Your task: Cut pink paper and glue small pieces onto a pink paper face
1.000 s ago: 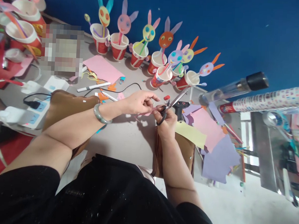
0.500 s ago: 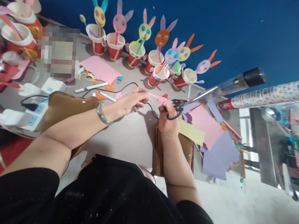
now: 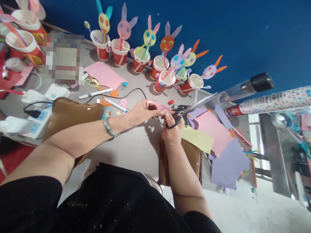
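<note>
My left hand, with a bangle on its wrist, pinches a pink strip of paper between thumb and fingers. Close against it, my right hand has its fingers round a pair of black-handled scissors. The thumb and fingertips of that hand meet at the pink paper's right part. Whether the scissor blades touch the paper cannot be made out. A black object lies on the table just behind the right hand.
Red-and-white paper cups with paper rabbit heads line the blue wall. Left are a brown cushion and a power strip; another cushion lies under my right forearm. Purple paper, markers and scraps lie about. A clear tube slants at right.
My left hand has moved right, up to my right hand, and its fingers have closed on the pink paper. My right hand still holds the scissors, a little lower left in view.
</note>
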Tool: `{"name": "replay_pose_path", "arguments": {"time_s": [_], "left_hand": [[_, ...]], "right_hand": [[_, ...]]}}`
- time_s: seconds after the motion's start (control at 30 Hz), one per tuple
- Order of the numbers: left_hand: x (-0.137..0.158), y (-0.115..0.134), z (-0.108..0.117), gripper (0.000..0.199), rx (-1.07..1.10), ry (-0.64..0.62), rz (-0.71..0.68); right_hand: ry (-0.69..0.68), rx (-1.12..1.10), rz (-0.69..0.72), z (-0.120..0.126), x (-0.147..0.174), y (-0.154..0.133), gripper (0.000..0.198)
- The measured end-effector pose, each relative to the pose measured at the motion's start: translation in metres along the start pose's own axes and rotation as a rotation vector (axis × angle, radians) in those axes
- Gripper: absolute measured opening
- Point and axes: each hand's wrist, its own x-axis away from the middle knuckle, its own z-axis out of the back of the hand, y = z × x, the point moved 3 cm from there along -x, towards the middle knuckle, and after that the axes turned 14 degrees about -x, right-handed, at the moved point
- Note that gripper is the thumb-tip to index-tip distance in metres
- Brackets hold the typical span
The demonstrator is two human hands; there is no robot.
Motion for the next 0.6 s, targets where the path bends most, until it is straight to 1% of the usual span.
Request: {"name": "replay_pose_path", "arguments": {"time_s": [0.13, 0.27, 0.33, 0.4, 0.5, 0.6], "left_hand": [[-0.001, 0.005, 0.003, 0.034, 0.064, 0.01, -0.091], [0.002, 0.015, 0.006, 0.035, 0.14, 0.02, -0.173], [0.003, 0.016, 0.007, 0.037, 0.202, 0.041, -0.144], [0.003, 0.015, 0.008, 0.037, 0.264, 0.069, -0.084], [0.003, 0.012, 0.008, 0.034, 0.338, 0.091, -0.023], [0.003, 0.009, 0.006, 0.032, 0.378, 0.093, 0.016]], "right_hand": [[-0.111, 0.075, 0.054, 0.0, 0.002, -0.002, 0.034], [-0.274, 0.139, 0.078, -0.002, 0.003, -0.001, 0.043], [-0.351, 0.179, 0.067, -0.004, 0.005, -0.001, 0.051], [-0.403, 0.242, 0.059, -0.006, 0.007, -0.002, 0.058], [-0.447, 0.313, 0.043, -0.009, 0.011, -0.001, 0.065], [-0.467, 0.333, -0.013, -0.01, 0.013, 0.002, 0.07]]}}
